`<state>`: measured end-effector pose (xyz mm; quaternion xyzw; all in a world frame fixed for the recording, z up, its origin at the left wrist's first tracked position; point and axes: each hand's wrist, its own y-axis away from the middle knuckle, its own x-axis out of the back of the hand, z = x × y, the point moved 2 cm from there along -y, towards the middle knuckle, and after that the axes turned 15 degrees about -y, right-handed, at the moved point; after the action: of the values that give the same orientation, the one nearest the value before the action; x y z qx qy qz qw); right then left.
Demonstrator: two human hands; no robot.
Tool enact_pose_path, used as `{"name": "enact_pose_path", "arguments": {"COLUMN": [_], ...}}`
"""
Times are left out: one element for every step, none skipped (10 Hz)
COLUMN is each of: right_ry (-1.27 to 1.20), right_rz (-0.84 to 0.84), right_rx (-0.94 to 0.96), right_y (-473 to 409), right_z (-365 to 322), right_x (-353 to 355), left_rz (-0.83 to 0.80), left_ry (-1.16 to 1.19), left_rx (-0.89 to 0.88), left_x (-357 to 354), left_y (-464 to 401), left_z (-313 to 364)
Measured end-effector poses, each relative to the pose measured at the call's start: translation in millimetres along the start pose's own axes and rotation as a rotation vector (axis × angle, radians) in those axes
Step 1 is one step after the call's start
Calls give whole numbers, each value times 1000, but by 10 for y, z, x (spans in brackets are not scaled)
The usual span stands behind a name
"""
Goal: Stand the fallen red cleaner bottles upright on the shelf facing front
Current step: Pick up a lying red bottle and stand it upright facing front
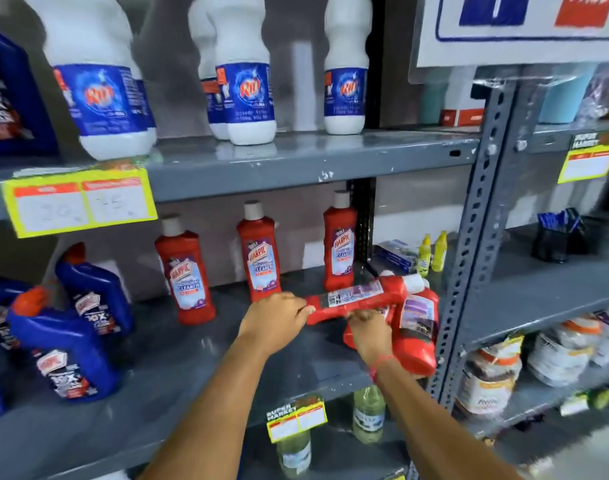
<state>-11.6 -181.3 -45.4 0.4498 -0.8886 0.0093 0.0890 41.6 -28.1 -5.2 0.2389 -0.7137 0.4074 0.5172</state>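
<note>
Three red cleaner bottles stand upright on the grey shelf (199,358), labels forward: one at the left (185,275), one in the middle (260,252), one at the right (339,242). A fourth red bottle (356,297) lies sideways across the right end, cap pointing right, back label up. My left hand (275,318) grips its base end. My right hand (369,329) holds its middle from the front. Under it lie two more fallen red bottles, the nearer one (417,336) with its base toward me and the other mostly hidden.
Blue cleaner bottles (64,344) crowd the shelf's left end. Small yellow bottles (431,252) and a blue packet stand at the back right. A perforated steel upright (469,258) borders the fallen bottles. White bottles (247,84) fill the shelf above.
</note>
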Motion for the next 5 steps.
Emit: {"name": "enact_pose_path", "arguments": {"right_ry": [-315,-476,-669,-649,-640], "right_rz": [-103,-108,-111,-89,-1], "right_rx": [-279,-394,-518,-508,-466], "right_y": [-137,-325,-461,-620,-686], "right_z": [138,189,246,425,443], "right_x": [-260,-467,-662,-782,-865], "left_rz": [-108,-183,-253,-346,-538], "left_ry": [241,447,476,550,580], "left_rx": [135,187,184,158,126], "left_x": [-165,-332,-493,-662,-857], "left_y": [-278,-627,-897,-1120,-1303], "left_z": [-29,-88,-89,-65,-38]}}
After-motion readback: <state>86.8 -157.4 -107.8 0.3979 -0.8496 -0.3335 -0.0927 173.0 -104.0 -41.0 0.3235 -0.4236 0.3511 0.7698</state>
